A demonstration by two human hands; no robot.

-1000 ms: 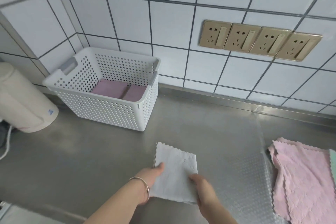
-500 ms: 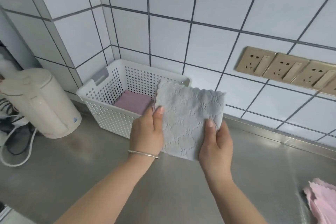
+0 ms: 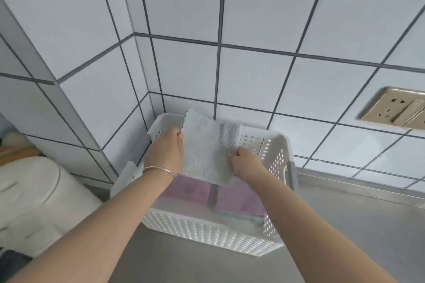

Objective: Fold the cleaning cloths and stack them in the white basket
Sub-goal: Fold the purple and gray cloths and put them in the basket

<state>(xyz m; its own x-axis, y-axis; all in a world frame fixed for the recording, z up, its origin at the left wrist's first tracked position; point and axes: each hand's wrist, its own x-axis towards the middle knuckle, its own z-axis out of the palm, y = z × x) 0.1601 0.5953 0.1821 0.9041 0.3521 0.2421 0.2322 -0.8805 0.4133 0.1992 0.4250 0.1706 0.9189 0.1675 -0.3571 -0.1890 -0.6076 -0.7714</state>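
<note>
Two hands hold one folded grey cloth above the open top of a single white basket: the left hand pinches the cloth's left edge, while the right hand grips its lower right edge. Two purple folded cloths lie side by side in the basket, a narrow gap between them. The basket sits in the tiled corner on a steel counter, a cream appliance close at left, and open counter to the right and front.
</note>
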